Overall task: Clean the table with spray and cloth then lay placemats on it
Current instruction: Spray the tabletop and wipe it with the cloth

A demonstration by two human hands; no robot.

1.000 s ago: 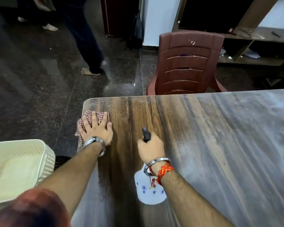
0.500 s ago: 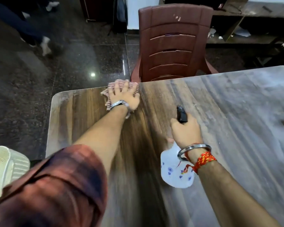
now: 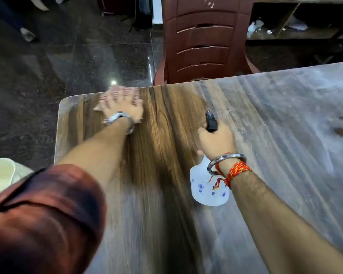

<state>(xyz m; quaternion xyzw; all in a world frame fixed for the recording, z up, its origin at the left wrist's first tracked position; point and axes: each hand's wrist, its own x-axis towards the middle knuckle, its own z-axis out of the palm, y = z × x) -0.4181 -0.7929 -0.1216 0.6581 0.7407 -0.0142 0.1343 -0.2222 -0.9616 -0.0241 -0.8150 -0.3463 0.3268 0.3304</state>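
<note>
My left hand [image 3: 121, 106] lies flat on a red-and-white checked cloth [image 3: 119, 91] at the far edge of the wooden table [image 3: 166, 119], near its far left corner; the hand is blurred by motion. My right hand [image 3: 216, 141] grips a white spray bottle [image 3: 206, 190] with blue flower prints and a black nozzle [image 3: 211, 119], held over the table's middle. The table's left strip looks dark and wiped, while its right part [image 3: 285, 125] carries a pale dusty film. No placemats are in view.
A maroon plastic chair [image 3: 204, 40] stands against the table's far edge. A cream plastic basket [image 3: 2, 175] sits at the left beside the table. Dark polished floor [image 3: 67, 56] lies beyond, with a person's foot [image 3: 28, 34] far left and a low shelf [image 3: 297, 26] far right.
My left hand slid the cloth from the left edge to the far edge, then back leftward along it. My right hand kept its hold on the spray bottle.
</note>
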